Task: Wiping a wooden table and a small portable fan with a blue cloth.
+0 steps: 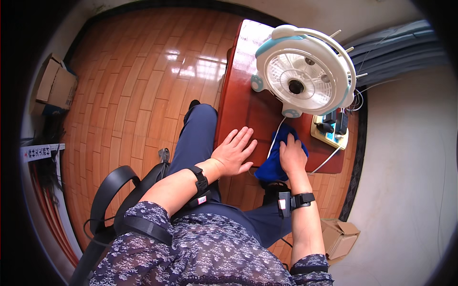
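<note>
On a reddish-brown wooden table [257, 114] my right hand [292, 155] presses down on a blue cloth [273, 168], fingers bent over it and part of the cloth hanging past the near edge. My left hand [235, 153] rests at the table's near left corner, fingers stretched out, holding nothing. Beyond both hands stands a white fan [305, 78] with light-blue trim and paw-shaped feet, its round grille facing up toward me. A white cord [274, 143] runs from the fan down beside the cloth.
A power strip [329, 136] with black plugs sits at the table's right edge, with a white cable [327, 159] leading off it. Grey-blue curtains [405, 50] hang behind. Cardboard boxes stand at left [56, 83] and lower right [341, 238]. A black chair armrest [112, 188] is beside my left arm.
</note>
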The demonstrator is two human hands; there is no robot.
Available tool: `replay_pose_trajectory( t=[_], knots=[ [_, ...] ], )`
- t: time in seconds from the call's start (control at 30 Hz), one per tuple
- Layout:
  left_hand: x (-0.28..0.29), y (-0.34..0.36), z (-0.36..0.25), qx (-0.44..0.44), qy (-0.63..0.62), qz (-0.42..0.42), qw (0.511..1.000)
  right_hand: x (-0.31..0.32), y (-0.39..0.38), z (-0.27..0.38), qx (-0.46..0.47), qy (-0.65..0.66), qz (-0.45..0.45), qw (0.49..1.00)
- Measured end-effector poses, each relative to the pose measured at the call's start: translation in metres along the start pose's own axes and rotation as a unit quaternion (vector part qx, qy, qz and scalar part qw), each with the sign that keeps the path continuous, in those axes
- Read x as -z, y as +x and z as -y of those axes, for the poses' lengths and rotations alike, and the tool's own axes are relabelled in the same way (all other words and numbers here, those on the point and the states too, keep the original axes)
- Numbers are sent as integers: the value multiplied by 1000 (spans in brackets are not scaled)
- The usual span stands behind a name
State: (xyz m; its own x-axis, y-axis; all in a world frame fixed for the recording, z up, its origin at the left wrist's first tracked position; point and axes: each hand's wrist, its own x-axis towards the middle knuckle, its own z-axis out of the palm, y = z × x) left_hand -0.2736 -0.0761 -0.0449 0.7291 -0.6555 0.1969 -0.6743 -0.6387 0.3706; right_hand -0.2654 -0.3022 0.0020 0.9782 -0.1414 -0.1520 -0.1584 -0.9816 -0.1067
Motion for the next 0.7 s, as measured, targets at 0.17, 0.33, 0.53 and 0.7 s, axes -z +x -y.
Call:
replay_pose_trajectory(
  t=[0.17, 0.33, 0.53, 0.7],
  knots=[
    [-2, 0, 1, -8, 3, -18, 1000, 12, -24, -6, 29, 12, 49, 998],
    [-1, -2, 3, -2, -32, -29, 999, 34, -36, -33, 43, 121, 132, 983],
    [0, -4, 11, 14, -203, -146, 968, 86, -41, -10, 7, 456, 130, 880],
    [9, 1, 19, 102, -269, -229, 930, 87, -28, 29, 73, 558, 46, 826]
  ],
)
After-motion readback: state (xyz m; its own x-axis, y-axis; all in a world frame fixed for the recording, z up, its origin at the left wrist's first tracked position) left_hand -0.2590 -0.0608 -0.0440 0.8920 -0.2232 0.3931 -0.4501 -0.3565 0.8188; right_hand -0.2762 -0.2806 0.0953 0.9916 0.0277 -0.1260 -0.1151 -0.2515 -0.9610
